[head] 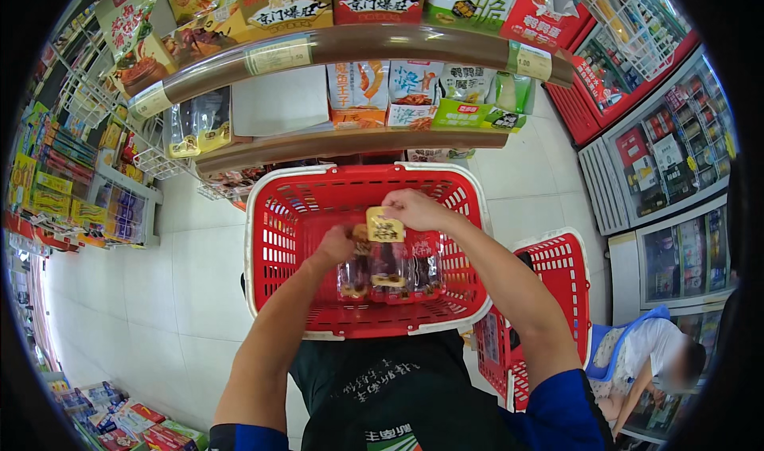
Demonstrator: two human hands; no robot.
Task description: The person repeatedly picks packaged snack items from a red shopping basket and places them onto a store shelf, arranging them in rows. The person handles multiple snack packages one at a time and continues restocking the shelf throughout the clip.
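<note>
A red plastic shopping basket [280, 317] with a white rim is in front of my body, below the shelf edge. Both my hands reach down into it. My right hand [418, 209] pinches the yellow top of a clear snack packet [387, 260] with dark contents. On the left, my left hand [335, 246] has its fingers at the upper part of another clear snack packet [358, 272]; its fingertips are partly hidden. Packets with red print [425, 266] lie to the right of these, against the basket floor.
Ahead is a snack shelf [358, 141] with boxed packets and a white empty-looking box [280, 105]. More red baskets [555, 266] stand right of me. Glass-door coolers [656, 158] line the right side, where a person [647, 355] bends down. Wire racks [128, 200] stand left.
</note>
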